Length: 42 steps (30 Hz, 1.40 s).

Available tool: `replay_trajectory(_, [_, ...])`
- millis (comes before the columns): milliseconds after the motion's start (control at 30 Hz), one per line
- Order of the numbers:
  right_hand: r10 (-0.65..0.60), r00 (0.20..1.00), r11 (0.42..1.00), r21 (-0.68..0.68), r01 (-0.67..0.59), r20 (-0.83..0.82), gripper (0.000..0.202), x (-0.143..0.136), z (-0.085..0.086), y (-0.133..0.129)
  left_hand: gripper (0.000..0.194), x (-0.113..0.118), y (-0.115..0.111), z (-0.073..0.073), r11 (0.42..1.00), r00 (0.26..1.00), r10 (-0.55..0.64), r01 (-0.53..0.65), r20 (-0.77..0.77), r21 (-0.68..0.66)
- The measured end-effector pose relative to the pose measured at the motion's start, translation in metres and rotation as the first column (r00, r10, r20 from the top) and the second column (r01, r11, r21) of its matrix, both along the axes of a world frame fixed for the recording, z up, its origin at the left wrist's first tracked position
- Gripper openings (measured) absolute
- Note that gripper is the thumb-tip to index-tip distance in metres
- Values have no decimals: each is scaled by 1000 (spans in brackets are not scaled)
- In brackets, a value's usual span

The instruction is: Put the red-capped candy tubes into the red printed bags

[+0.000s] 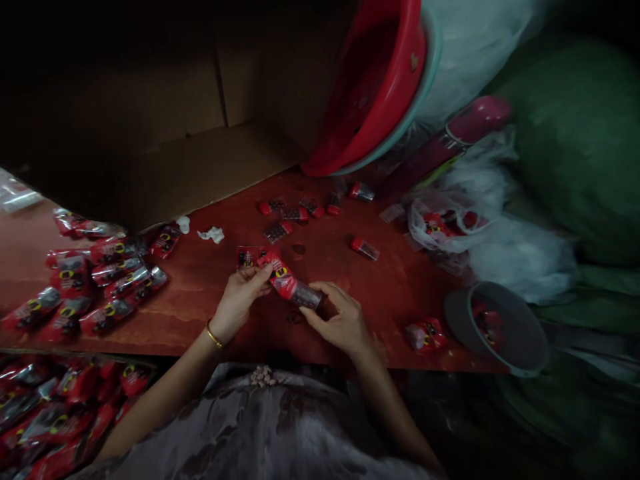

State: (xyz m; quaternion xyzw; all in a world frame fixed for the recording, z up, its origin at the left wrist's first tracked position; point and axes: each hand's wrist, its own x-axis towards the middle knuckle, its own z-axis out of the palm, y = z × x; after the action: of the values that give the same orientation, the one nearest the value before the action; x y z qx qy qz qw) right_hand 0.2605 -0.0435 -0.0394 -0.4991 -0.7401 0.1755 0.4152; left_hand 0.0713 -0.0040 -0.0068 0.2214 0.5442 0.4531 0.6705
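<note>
Over the red tabletop my left hand (243, 293), with a gold bangle at the wrist, pinches the top of a small red printed plastic packet (281, 272). My right hand (341, 317) grips a small clear container with dark contents (307, 295) at the packet's lower end. Whether the container sits inside the packet or only against its mouth, I cannot tell. Another flat red packet (247, 257) lies just beyond my left fingers. Several loose clear containers with red caps lie farther back, one container (365, 248) on its own to the right.
Filled red packets (115, 270) are piled at the left, with more in a box (75, 413) below. A cardboard box (215, 160), red basin (370, 100) and pink bottle (470, 127) stand behind. At right are a plastic bag (445, 223), grey bowl (463, 320) and red packets (426, 335).
</note>
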Motion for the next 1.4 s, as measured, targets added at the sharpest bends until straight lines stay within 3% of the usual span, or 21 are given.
replay_trajectory(133, [-40,999,999,16,40,-25,26,-10,-4,-2,47,9,-4,-1,1000,998,-11,10,60,22])
replay_trajectory(333, [-194,979,974,107,200,-59,26,-30,-6,-1,44,21,-9,-9,998,983,37,-45,177,41])
replay_trajectory(500, [-100,992,993,53,103,-72,26,-40,-8,1,36,23,-6,-11,996,971,69,-79,231,38])
replay_trajectory(700, [-145,975,989,-23,143,-171,32,-52,-13,5,38,29,-4,-12,997,974,55,-65,221,38])
replay_trajectory(800, [-94,959,989,-134,59,-268,45,-49,-17,7,37,25,-3,-10,998,969,57,-64,241,22])
replay_trajectory(900, [-51,949,987,-158,1,-311,38,-43,-22,10,40,18,-3,-10,999,963,38,-34,267,-20])
replay_trajectory(1100, [-100,971,993,-84,83,-216,20,-54,-19,21,40,18,-9,-13,1000,975,-20,22,222,-6])
replay_trajectory(1200, [-86,996,996,-10,86,-32,27,-47,-11,35,39,9,-8,-7,998,982,-12,22,187,-50])
replay_trajectory(1267, [-196,968,981,36,192,155,36,-24,-9,49,30,-11,-4,3,996,985,54,-42,166,-79])
replay_trajectory(1333, [-417,854,904,43,425,312,42,9,-14,67,12,-43,2,14,973,963,229,-222,143,-66])
replay_trajectory(1367, [-509,779,843,31,537,366,44,26,-18,75,5,-61,5,20,938,929,346,-345,133,-30])
replay_trajectory(1400, [-554,722,796,10,605,415,46,41,-24,82,15,-81,7,25,874,869,481,-485,114,12])
